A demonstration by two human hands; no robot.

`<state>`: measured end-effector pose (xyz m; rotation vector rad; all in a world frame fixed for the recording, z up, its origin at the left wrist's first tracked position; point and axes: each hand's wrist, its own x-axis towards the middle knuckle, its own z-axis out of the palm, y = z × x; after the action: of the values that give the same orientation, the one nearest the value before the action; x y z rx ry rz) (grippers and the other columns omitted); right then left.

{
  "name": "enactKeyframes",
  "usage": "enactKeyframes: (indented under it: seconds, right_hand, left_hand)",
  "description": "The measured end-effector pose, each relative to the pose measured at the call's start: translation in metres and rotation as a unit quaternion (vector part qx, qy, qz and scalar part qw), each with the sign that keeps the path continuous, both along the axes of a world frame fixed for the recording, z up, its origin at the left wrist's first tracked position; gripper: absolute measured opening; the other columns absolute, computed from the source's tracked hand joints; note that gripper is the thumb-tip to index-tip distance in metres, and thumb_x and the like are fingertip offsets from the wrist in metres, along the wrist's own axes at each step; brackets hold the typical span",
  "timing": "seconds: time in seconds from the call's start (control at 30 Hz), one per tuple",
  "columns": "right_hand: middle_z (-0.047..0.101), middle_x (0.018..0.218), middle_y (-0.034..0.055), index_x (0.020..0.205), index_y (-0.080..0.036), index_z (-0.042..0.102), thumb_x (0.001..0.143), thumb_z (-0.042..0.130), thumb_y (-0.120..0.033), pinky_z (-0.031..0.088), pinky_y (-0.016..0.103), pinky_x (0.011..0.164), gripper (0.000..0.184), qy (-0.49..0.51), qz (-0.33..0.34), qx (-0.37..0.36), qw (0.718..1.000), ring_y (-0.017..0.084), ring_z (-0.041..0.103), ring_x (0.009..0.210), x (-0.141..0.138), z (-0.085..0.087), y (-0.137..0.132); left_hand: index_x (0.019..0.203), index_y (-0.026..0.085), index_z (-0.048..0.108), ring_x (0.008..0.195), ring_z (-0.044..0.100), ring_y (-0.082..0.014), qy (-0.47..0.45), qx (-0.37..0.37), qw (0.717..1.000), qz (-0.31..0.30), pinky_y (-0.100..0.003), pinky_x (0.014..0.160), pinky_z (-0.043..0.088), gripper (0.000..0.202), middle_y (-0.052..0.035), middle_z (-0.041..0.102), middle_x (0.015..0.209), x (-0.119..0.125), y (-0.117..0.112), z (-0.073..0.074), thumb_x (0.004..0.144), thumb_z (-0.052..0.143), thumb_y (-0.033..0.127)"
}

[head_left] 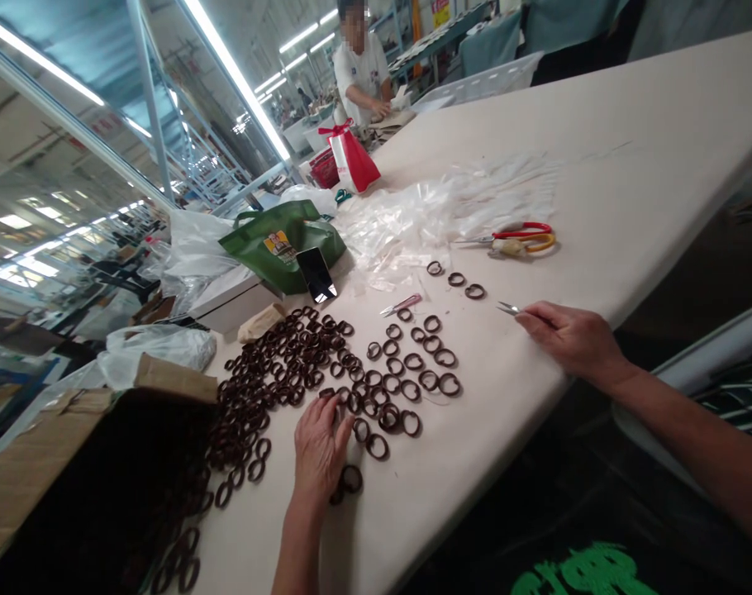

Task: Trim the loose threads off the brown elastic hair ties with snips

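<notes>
Many dark brown rings point(411, 361) lie loose on the pale table, with a dense pile point(283, 355) to the left. My left hand point(319, 442) rests palm down at the pile's near edge. Its fingertips touch some rings, and the thumb stands apart from the fingers. Near the table's right edge, my right hand point(571, 337) is closed around small thread snips point(509, 308). Only their pointed metal blades show beyond the fingers, pointing left; the handle is hidden in the hand. Three rings point(456, 279) sit apart from the others, beyond those blades.
Pink-handled snips point(404, 304) and red-and-yellow-handled scissors point(521, 240) lie on the table. Clear plastic bags point(406, 223) spread behind. A phone point(317, 275) leans on a green bag point(283, 248). An open cardboard box point(47, 463) stands left. A co-worker point(364, 74) works at the far end.
</notes>
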<state>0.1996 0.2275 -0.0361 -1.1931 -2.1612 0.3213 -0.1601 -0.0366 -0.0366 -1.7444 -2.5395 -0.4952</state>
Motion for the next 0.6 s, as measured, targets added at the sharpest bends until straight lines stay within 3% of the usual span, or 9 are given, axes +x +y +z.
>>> enactKeyframes:
  seconds: [0.13,0.27,0.43,0.6]
  right_hand:
    - [0.07,0.073,0.0055,0.084,-0.018,0.067,0.098,0.036,-0.06,0.041,0.027,0.059,0.054,-0.01,0.01,0.084,0.996,0.018,0.064,0.064,-0.001,-0.008,0.0]
    - [0.07,0.072,0.0051,0.082,-0.018,0.068,0.1,0.034,-0.059,0.043,0.026,0.058,0.056,0.0,0.011,0.14,0.99,0.017,0.065,0.061,-0.003,-0.012,-0.001]
    - [0.071,0.072,0.0058,0.082,-0.019,0.069,0.098,0.033,-0.062,0.044,0.027,0.059,0.058,0.005,0.003,0.109,0.994,0.019,0.065,0.061,-0.003,-0.009,-0.001]
    - [0.071,0.074,0.0084,0.083,-0.018,0.069,0.097,0.037,-0.059,0.045,0.029,0.059,0.054,0.007,0.004,0.078,0.997,0.02,0.066,0.063,-0.001,-0.01,-0.003]
  left_hand:
    - [0.11,0.024,0.072,0.111,0.063,-0.0278,-0.029,0.0,1.0,0.004,-0.05,0.102,0.046,0.033,-0.0078,0.072,0.114,-0.005,-0.025,0.012,0.094,0.049,0.042]
    - [0.108,0.02,0.071,0.107,0.064,-0.0264,-0.019,0.042,0.998,0.037,-0.045,0.098,0.048,0.036,-0.0105,0.071,0.113,-0.026,-0.016,0.023,0.095,0.046,0.042]
    - [0.12,0.016,0.066,0.125,0.055,-0.0316,0.014,0.033,0.998,0.054,-0.048,0.108,0.04,0.042,-0.0155,0.064,0.13,-0.052,0.022,0.014,0.088,0.052,0.038]
    - [0.117,0.016,0.066,0.11,0.064,-0.029,-0.008,0.013,0.997,0.071,-0.044,0.099,0.047,0.039,-0.0138,0.07,0.116,-0.053,0.016,0.01,0.089,0.049,0.037]
